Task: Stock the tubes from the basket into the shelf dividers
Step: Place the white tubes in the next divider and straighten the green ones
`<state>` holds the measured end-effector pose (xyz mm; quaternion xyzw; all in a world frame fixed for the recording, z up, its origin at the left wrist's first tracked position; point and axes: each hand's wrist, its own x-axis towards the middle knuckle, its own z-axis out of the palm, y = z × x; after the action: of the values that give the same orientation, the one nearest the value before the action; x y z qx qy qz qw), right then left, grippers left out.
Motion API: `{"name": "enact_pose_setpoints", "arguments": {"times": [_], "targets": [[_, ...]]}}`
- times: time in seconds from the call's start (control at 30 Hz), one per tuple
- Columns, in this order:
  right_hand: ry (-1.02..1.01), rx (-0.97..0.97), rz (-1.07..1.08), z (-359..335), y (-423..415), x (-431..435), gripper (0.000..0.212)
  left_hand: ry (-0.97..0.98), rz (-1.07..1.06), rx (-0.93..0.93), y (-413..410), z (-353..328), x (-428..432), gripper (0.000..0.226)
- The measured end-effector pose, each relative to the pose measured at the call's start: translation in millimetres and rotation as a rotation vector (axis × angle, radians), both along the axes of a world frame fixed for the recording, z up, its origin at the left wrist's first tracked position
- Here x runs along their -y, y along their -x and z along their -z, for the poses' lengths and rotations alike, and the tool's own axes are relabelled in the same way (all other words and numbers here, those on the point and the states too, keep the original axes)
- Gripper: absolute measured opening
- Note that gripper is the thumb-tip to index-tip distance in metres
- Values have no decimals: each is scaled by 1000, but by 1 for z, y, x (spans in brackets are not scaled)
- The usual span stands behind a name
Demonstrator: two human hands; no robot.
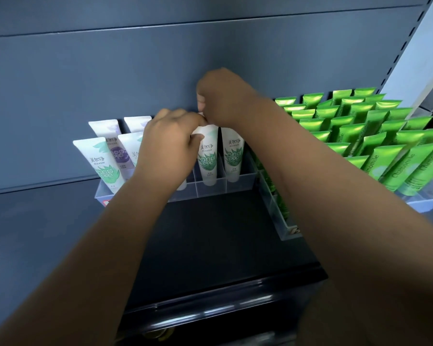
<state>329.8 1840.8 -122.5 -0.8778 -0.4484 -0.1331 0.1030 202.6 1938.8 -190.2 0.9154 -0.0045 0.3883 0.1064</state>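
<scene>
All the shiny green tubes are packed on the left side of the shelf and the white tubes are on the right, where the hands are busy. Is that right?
Not quite: the sides are swapped. In the head view the shiny green tubes are packed on the right side of the shelf, and the white tubes are to their left, in the clear divider, where the left hand and right hand are busy.

Left hand (169,138) hides the tube (181,187) behind it.
</scene>
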Motion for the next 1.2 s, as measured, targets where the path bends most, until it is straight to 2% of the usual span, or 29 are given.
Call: {"name": "enact_pose_setpoints", "arguments": {"times": [0.5, 0.8, 1.07, 1.2], "targets": [[-28, -62, 3, -10, 1, 10, 23, -1, -10, 12, 4, -3, 5, 32], [-106, -68, 104, -27, -14, 26, 22, -27, -62, -8, 2, -3, 5, 25], [1, -62, 81, -12, -9, 10, 9, -36, -47, 0, 1, -3, 8, 25], [14, -59, 96, -10, -8, 5, 10, -20, -30, 8, 2, -3, 7, 28]]}}
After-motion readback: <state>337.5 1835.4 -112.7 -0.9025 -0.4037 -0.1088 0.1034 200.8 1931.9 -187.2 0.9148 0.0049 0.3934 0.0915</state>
